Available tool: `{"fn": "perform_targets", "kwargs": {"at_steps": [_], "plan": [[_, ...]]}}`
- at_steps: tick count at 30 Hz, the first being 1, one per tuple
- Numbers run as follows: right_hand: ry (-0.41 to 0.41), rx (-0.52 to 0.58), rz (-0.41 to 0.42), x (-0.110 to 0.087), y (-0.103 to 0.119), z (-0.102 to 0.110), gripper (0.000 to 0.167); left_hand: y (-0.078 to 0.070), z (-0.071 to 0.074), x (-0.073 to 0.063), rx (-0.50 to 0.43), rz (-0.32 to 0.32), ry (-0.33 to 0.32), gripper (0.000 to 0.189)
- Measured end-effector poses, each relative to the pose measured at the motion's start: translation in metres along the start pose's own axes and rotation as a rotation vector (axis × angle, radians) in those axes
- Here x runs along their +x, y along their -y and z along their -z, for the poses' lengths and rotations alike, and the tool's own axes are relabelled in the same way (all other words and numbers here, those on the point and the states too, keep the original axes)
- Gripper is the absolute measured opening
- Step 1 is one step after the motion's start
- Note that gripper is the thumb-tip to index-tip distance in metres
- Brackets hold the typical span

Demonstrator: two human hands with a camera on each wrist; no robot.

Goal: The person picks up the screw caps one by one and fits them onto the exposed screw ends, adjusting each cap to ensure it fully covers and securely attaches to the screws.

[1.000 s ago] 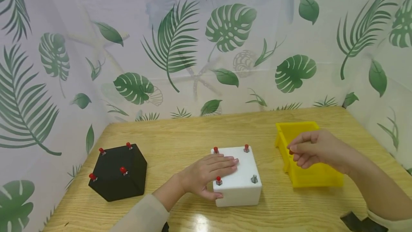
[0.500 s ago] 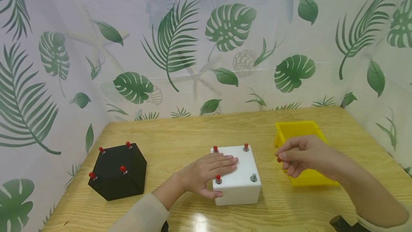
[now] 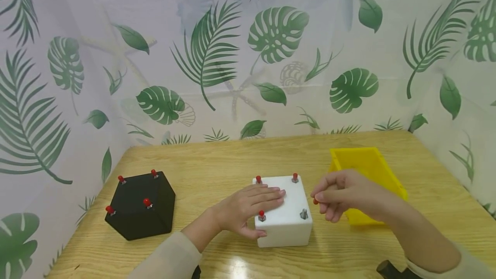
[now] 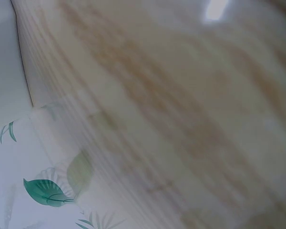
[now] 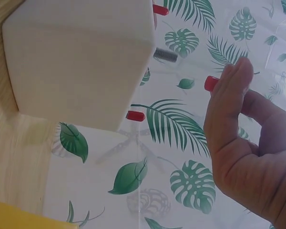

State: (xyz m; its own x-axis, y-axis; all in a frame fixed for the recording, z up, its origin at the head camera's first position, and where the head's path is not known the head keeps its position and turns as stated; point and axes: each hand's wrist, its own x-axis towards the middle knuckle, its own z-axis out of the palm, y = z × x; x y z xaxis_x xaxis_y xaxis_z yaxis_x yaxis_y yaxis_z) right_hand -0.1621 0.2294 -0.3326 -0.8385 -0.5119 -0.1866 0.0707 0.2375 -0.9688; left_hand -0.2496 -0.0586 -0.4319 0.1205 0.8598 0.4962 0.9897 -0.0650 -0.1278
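My right hand pinches a small red cap between thumb and fingertips, just right of the white box. Bare metal threads show on the bolt at the box's front right corner; the other three corners carry red caps. In the right wrist view, the held cap is apart from the bare bolt. With straight fingers, my left hand rests on the box's top, its thumb against the front near the left corner. The left wrist view catches only blurred tabletop and cloth.
A black box with several red-capped bolts stands on the left of the wooden table. On the right is a yellow bin, partly hidden by my right hand. Leaf-patterned cloth hangs behind and at the sides.
My right hand has moved left from over the yellow bin to beside the white box, still pinching the red cap. The left hand stays on the box.
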Motion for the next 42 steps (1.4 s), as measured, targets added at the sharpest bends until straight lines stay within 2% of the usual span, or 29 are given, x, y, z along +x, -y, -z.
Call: {"fn": "perform_targets", "kwargs": {"at_steps": [23, 32, 42], "plan": [[0.056, 0.000, -0.042, 0.015, -0.005, -0.017, 0.028, -0.001, 0.001, 0.001, 0.003, -0.016, -0.035, 0.066], [0.052, -0.012, -0.077, 0.017, -0.010, -0.019, 0.026, -0.002, 0.000, 0.001, 0.000, -0.013, -0.032, 0.066], [0.087, 0.001, -0.066, 0.022, -0.016, -0.020, 0.023, -0.002, 0.003, 0.001, -0.016, -0.008, -0.005, 0.066]]}}
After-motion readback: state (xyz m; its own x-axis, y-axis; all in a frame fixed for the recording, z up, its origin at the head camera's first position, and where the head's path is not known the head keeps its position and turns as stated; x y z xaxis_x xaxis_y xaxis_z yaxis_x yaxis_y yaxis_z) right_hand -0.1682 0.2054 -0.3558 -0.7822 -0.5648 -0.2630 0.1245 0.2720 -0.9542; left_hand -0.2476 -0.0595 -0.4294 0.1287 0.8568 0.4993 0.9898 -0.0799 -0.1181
